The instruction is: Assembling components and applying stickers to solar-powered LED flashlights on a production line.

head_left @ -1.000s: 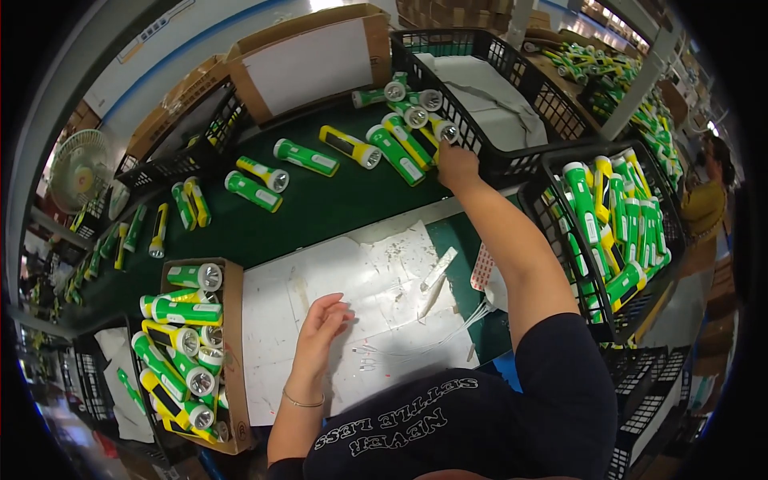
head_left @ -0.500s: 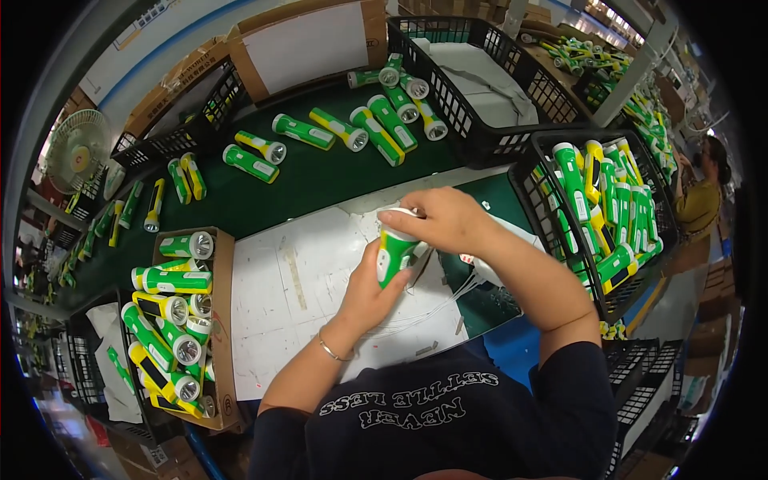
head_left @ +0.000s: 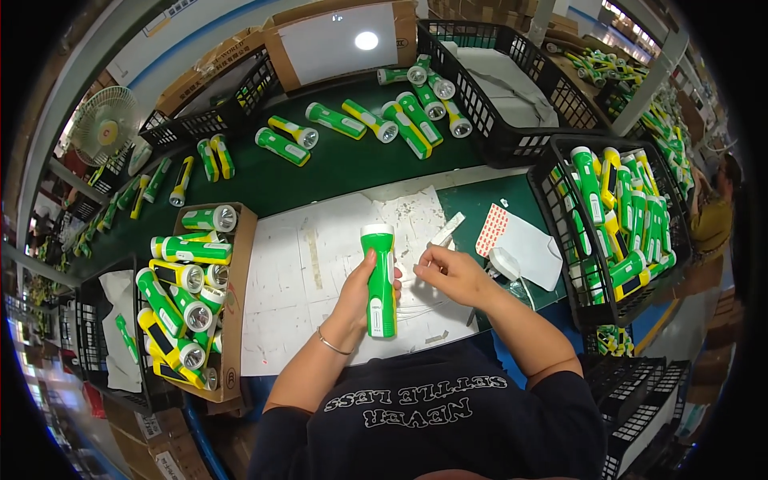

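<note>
Upright over the white worksheet, a green and yellow flashlight with a white head is gripped by my left hand. Its head points away from me, and its lens is out of sight. My right hand is apart from the flashlight, to its right. Its fingers are curled in, and nothing shows in them. Just beyond those fingers lies a narrow white strip. A bright round spot of light falls on the white panel at the back.
Flashlights fill a cardboard box on the left and a black crate on the right. Several more lie across the green table. A white card and a white plug-like piece with a cord sit right of my right hand.
My right hand has left the flashlight's head and moved right and down. The flashlight has come nearer to me and stands straighter. A light spot has appeared on the back panel.
</note>
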Demonstrator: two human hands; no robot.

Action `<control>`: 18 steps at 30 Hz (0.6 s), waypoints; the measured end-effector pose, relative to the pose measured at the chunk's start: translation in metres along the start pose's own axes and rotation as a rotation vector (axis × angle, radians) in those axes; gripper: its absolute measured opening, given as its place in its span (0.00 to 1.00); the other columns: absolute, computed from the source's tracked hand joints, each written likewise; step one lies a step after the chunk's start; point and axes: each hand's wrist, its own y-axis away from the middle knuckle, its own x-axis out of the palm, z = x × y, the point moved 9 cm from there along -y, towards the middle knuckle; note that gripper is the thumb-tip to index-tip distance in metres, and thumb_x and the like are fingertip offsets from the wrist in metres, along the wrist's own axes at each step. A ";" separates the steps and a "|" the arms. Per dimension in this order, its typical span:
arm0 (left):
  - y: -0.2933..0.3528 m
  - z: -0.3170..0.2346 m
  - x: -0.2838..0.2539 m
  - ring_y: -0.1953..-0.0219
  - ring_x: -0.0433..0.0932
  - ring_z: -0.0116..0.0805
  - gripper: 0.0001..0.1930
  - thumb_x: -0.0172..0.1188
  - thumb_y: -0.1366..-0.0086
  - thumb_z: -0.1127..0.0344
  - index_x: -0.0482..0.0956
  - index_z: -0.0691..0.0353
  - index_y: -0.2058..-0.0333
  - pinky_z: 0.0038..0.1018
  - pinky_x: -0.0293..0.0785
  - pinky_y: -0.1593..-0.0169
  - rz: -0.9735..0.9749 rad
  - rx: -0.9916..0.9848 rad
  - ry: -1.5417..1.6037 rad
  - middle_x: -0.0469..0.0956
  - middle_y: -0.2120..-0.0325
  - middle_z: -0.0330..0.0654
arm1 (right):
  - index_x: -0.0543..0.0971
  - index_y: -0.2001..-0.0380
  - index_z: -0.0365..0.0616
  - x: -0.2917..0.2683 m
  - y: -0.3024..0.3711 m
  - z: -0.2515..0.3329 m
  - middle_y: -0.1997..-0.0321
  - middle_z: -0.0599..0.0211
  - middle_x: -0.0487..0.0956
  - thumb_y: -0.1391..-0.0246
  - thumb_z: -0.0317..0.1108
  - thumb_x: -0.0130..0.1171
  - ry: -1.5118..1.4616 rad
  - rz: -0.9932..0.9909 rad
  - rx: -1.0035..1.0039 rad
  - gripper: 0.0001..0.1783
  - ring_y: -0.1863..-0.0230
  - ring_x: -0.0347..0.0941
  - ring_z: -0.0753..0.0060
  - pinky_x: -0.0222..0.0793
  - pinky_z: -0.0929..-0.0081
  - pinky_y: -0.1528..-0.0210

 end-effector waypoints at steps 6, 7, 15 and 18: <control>0.000 0.004 -0.005 0.79 0.74 0.34 0.24 0.45 0.35 0.45 0.69 0.65 0.61 0.28 0.74 0.76 -0.033 0.006 0.040 0.73 0.75 0.45 | 0.73 0.72 0.42 0.017 0.014 0.012 0.80 0.62 0.74 0.47 0.42 0.53 0.119 0.030 -0.138 0.13 0.77 0.71 0.61 0.65 0.68 0.73; -0.004 0.003 -0.007 0.80 0.73 0.35 0.22 0.46 0.35 0.47 0.69 0.65 0.62 0.29 0.74 0.77 -0.022 0.008 0.078 0.73 0.76 0.45 | 0.73 0.73 0.44 0.016 0.013 0.021 0.78 0.61 0.74 0.48 0.40 0.53 0.215 0.018 -0.160 0.11 0.75 0.72 0.56 0.66 0.65 0.74; 0.015 -0.023 0.012 0.68 0.73 0.30 0.19 0.45 0.32 0.52 0.62 0.63 0.55 0.26 0.74 0.66 -0.043 0.242 -0.261 0.72 0.66 0.45 | 0.74 0.75 0.48 0.039 0.033 0.074 0.79 0.70 0.71 0.55 0.35 0.58 0.696 -0.191 -0.680 0.05 0.83 0.70 0.67 0.64 0.72 0.82; 0.019 -0.020 0.011 0.69 0.73 0.28 0.19 0.41 0.31 0.51 0.62 0.63 0.55 0.26 0.74 0.66 -0.011 0.313 -0.311 0.72 0.66 0.45 | 0.72 0.78 0.49 0.055 0.037 0.074 0.81 0.70 0.69 0.56 0.35 0.59 0.791 -0.161 -0.710 0.06 0.84 0.69 0.67 0.63 0.71 0.83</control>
